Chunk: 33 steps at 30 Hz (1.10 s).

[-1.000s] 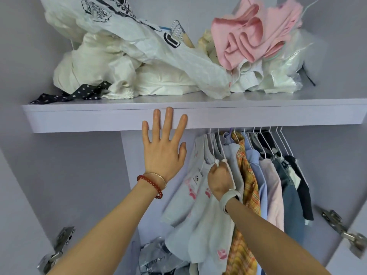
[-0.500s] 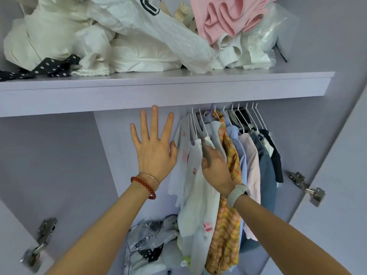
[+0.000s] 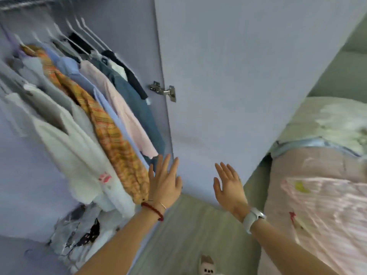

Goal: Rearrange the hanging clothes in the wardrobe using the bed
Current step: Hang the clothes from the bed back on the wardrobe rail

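Both hands are empty with fingers spread: our left hand (image 3: 164,183) sits just beside the hems of the hanging clothes (image 3: 95,116), our right hand (image 3: 230,187) in front of the open wardrobe door (image 3: 228,76). We see the clothes in a blurred, tilted row on white hangers (image 3: 83,30) at left. We judge them light, soft and floppy, best lifted by the hanger hooks. At right lies the bed (image 3: 321,205) under a pink quilt.
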Motion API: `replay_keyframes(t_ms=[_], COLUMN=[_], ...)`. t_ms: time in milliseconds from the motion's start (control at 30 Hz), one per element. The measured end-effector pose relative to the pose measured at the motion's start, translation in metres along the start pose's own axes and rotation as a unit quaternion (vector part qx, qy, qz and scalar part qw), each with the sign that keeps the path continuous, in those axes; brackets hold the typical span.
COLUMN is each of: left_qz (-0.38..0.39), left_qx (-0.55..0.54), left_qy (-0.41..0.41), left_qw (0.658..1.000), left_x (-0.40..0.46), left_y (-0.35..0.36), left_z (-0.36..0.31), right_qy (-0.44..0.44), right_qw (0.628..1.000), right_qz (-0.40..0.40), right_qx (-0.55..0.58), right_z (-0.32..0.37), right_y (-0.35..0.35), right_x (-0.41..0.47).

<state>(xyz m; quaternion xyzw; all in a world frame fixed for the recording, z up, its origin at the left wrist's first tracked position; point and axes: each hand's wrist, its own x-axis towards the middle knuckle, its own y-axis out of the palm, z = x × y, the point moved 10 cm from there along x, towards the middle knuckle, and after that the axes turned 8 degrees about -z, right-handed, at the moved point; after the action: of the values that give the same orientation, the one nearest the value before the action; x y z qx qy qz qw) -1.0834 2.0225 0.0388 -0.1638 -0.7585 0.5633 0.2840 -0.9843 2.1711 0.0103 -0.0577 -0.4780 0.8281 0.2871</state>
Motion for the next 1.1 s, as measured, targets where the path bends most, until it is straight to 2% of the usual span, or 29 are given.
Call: replay_keyframes(t_ms=[133,200,267,400,567,733,900,1100], left_qz=[0.113,0.139,0.149,0.206,0.265,0.298,0.370,0.398], left_qx=[-0.057,-0.073,-0.089,-0.110,-0.113,-0.122,-0.102,-0.092], left_qy=[0.114,0.195,0.240,0.380,0.528,0.658,0.703,0.746], left_qw=[0.985,0.968,0.955,0.895,0.799,0.681,0.599,0.526], left_x=[-0.017,-0.033,-0.044,-0.101,-0.219,-0.349,-0.444,-0.518], left_y=[0.059,0.081,0.089,0.118,0.139,0.137,0.150,0.170], left_z=[-0.121,-0.193,-0.238,-0.376,-0.527,-0.626,-0.682,-0.744], right_qy=[0.157,0.249,0.283,0.416,0.552,0.672,0.763,0.813], right_qw=[0.985,0.963,0.952,0.891,0.796,0.673,0.550,0.462], right_qz=[-0.043,-0.075,-0.103,-0.174,-0.239,-0.298,-0.336,-0.348], right_qx=[-0.060,-0.068,-0.060,-0.055,-0.070,-0.074,-0.049,-0.065], right_z=[-0.117,-0.171,-0.196,-0.264,-0.316,-0.328,-0.324,-0.326], right_y=[-0.057,-0.090,-0.110,-0.163,-0.211,-0.239,-0.244,-0.260], right_x=[-0.077,-0.129,-0.163,-0.275,-0.422,-0.561,-0.661,-0.735])
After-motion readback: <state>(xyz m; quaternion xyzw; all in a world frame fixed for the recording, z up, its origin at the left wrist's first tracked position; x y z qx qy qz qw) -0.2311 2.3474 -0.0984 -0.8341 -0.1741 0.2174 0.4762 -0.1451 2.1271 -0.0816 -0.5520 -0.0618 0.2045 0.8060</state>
